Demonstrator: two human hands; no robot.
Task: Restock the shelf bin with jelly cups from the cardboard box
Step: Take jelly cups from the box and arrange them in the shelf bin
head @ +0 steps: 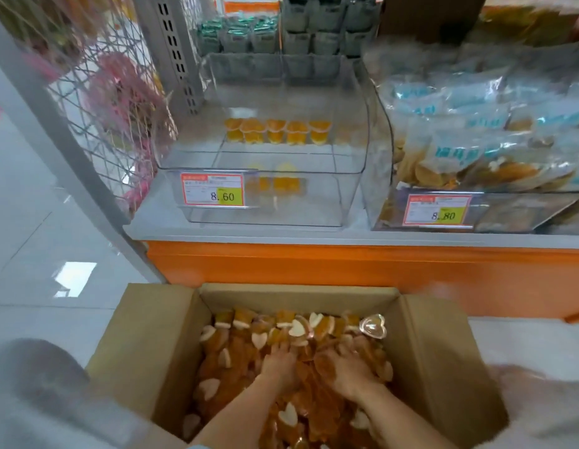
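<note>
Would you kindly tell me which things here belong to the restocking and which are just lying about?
Job: open brown cardboard box; orange heart-shaped jelly cups inside it; clear plastic shelf bin, nearly empty; left hand and right hand, both in the box.
Lying about: pale blue snack bags; pink items behind wire mesh; grey-green packets behind.

The cardboard box [145, 345] sits at 6 o'clock, before the shelf [281, 233]. Jelly cups [236, 351] fill it, with the left hand [278, 364] and right hand [346, 371] side by side on them. The shelf bin [314, 172] stands at 12 o'clock, with a row of cups [275, 131] at its back. A bin of bagged snacks [469, 140] is at 2 o'clock and a wire rack [97, 102] at 10.
</note>
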